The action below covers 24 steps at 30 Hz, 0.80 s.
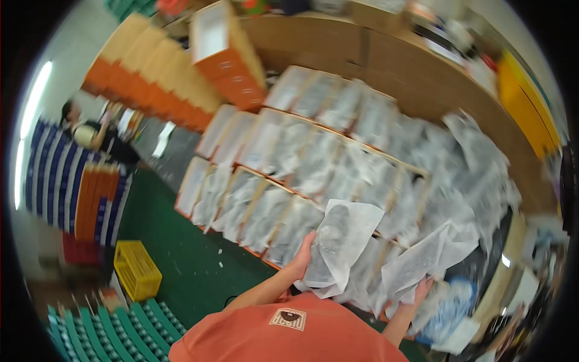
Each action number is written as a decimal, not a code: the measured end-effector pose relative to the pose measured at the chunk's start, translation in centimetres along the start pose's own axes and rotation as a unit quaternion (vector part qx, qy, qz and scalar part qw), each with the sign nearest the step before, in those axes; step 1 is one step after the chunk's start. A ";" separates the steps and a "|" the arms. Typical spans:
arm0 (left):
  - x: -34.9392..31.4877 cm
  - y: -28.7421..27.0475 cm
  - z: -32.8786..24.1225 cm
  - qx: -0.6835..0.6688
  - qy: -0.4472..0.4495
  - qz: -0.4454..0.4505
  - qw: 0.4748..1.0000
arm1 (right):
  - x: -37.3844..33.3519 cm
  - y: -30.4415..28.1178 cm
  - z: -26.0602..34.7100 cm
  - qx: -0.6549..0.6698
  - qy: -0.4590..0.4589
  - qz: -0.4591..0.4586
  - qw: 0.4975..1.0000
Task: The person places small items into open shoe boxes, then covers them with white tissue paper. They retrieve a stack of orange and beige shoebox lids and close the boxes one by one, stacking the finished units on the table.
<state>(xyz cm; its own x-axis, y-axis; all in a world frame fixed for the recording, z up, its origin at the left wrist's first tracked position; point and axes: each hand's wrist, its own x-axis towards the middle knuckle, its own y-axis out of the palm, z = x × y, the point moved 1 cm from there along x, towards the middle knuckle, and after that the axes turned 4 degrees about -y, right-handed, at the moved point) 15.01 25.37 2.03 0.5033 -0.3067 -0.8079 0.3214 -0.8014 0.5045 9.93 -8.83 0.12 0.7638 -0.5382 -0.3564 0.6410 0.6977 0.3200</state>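
My left hand (302,256) grips the edge of a thin white see-through bag (356,232); a dark, sole-shaped thing, like a shoe, shows through it. My right hand (423,291) is closed on the lower end of a second white bag (425,259), with something dark inside that I cannot make out clearly. Both bags are held apart over the near side of rows of open orange-edged boxes (271,216). Most of these boxes hold similar white bags with dark shapes in them. A loose heap of such bags (476,163) lies to the right of the boxes.
Stacked orange boxes (175,84) stand at the far left, beside upright orange boxes (226,60). Brown cardboard (416,63) walls the back. A yellow crate (137,269) sits on the green floor (175,226). Green roller conveyors (120,332) run lower left. Another person (99,136) is further off.
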 end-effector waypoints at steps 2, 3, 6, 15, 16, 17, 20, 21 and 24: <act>0.2 -6.2 -4.1 -0.059 0.021 -0.013 0.998 | -1.2 6.3 -4.0 -0.069 0.008 0.048 0.996; 1.2 -10.4 -6.5 -0.029 0.099 -0.089 0.991 | -1.3 9.0 -6.7 -0.122 0.030 0.112 0.986; 1.7 -20.8 -17.3 0.160 0.297 -0.290 0.896 | -0.5 17.8 -18.0 -0.133 0.180 0.282 0.933; 7.1 -18.1 -41.4 0.641 0.234 -0.224 0.695 | -7.7 54.3 -15.4 -0.412 -0.123 0.430 0.794; 10.1 -18.8 -40.0 0.649 0.293 -0.216 0.668 | -8.5 53.5 -13.1 -0.386 -0.099 0.463 0.792; 12.4 -19.1 -38.2 0.658 0.351 -0.202 0.635 | -9.2 51.3 -11.6 -0.340 -0.090 0.486 0.800; 17.9 -21.9 -32.9 0.771 0.416 -0.262 0.406 | -7.9 40.8 -9.2 -0.333 -0.114 0.435 0.829; 18.3 -22.3 -32.5 0.744 0.457 -0.238 0.425 | -6.7 36.3 -9.1 -0.356 -0.106 0.375 0.850; 19.6 -25.8 -32.8 0.730 0.497 -0.243 0.400 | -4.2 21.7 -7.9 -0.408 -0.084 0.195 0.888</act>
<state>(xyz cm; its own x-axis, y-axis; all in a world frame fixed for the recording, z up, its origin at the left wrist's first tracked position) 42.90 56.87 -16.86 0.9698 -0.1584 0.1853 0.1292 -0.3106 -0.9417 20.05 12.31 1.60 0.9601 -0.1963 -0.1994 0.1098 0.9198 -0.3767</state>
